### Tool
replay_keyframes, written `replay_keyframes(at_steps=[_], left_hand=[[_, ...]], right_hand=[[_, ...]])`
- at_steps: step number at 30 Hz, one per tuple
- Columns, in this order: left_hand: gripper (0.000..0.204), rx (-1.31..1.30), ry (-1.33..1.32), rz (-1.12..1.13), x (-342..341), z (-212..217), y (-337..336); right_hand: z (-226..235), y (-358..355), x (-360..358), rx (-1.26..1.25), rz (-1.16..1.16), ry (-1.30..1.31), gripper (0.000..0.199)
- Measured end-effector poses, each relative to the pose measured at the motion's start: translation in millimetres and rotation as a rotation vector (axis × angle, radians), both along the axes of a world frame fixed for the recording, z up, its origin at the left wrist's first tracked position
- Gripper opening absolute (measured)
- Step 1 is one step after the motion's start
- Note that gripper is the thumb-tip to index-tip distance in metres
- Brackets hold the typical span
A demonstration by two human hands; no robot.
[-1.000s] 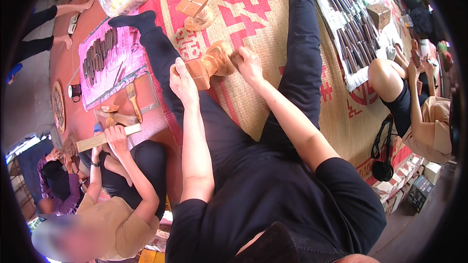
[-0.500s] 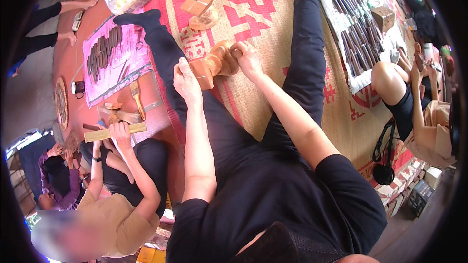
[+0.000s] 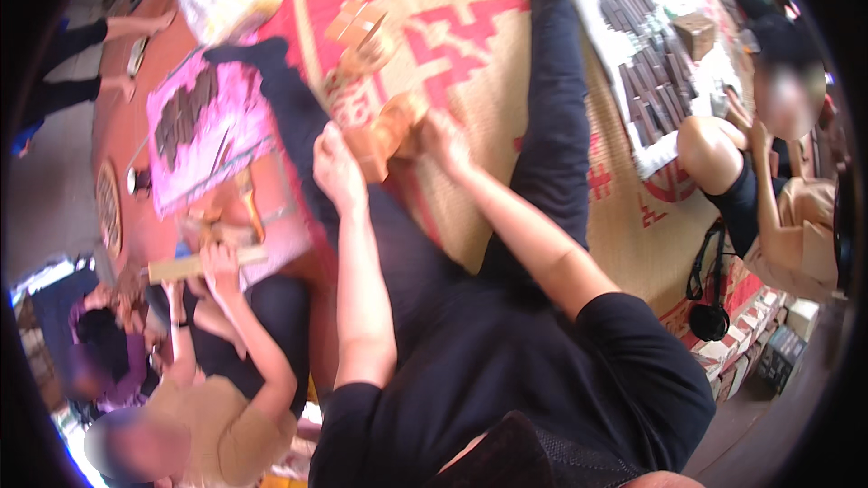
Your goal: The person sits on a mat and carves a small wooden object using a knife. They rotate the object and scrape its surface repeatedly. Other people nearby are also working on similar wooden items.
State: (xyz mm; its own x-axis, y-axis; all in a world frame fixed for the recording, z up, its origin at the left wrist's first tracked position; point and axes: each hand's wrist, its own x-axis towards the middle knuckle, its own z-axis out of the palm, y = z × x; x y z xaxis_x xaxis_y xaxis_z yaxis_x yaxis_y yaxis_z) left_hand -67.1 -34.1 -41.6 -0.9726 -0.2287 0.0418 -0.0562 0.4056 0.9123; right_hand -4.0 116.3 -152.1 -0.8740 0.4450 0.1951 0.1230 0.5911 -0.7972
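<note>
I sit on a woven straw mat (image 3: pixel 506 45) with red patterns, legs in dark trousers stretched out. Between my thighs I hold a light brown wooden block (image 3: pixel 387 131). My left hand (image 3: pixel 336 169) grips its near left side. My right hand (image 3: pixel 441 140) grips its right side. The block is blurred, so its exact shape is unclear. A little beyond it on the mat lie other small wooden pieces (image 3: pixel 359 29).
A person on my left holds a flat wooden strip (image 3: pixel 194 264) near a pink cloth (image 3: pixel 203 131) with dark sticks. On my right, another person sits by a white cloth (image 3: pixel 655 81) with dark sticks. A plastic bag (image 3: pixel 221 0) lies far left.
The view has shifted and blurred. My hands keep their grip on the wooden block; my left hand has slid slightly lower along it. The person on the left still holds the wooden strip.
</note>
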Motion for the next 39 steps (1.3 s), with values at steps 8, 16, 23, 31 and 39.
replay_keyframes(at_steps=[8,16,23,31,39], left_hand=[[0.045,0.049,-0.085,-0.062,-0.2,7.6,-6.8],[0.04,0.468,-0.139,-0.023,20.3,11.1,-1.4],[0.053,0.641,-0.215,-0.099,58.2,-8.9,5.1],[0.026,0.433,-0.071,-0.32,69.5,4.3,15.6],[0.026,-0.488,0.323,-0.517,71.4,41.4,34.6]], right_hand=[[21.0,19.5,33.6,-0.185,-0.045,-0.085,0.015],[41.2,48.2,34.9,-0.77,-0.151,-0.265,0.016],[27.1,52.6,22.7,-0.836,-0.232,-0.081,0.015],[35.7,39.7,-9.2,-0.724,-0.149,-0.091,0.02],[18.3,23.7,-10.9,-0.476,-0.233,0.004,0.015]])
